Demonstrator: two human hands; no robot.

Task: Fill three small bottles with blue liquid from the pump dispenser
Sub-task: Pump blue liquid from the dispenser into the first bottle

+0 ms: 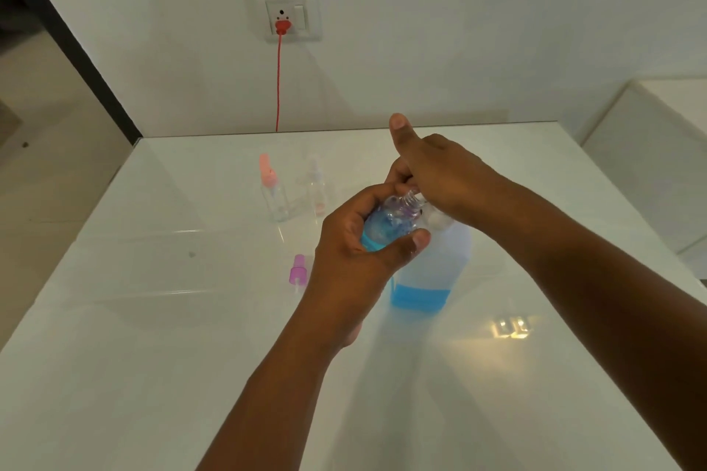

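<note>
My left hand grips a small clear bottle, tilted with its open threaded neck toward the pump spout; blue liquid lies in its lower part. My right hand rests on top of the pump dispenser, a large translucent bottle with a low band of blue liquid, and covers the pump head; its thumb sticks up. Two more small clear bottles stand at the back, one with a pink spray cap, one with a clear cap. A loose purple spray cap lies left of my left hand.
The white glossy table reaches to the wall. A red cable hangs from a wall socket down behind the table's back edge. A white cabinet stands to the right.
</note>
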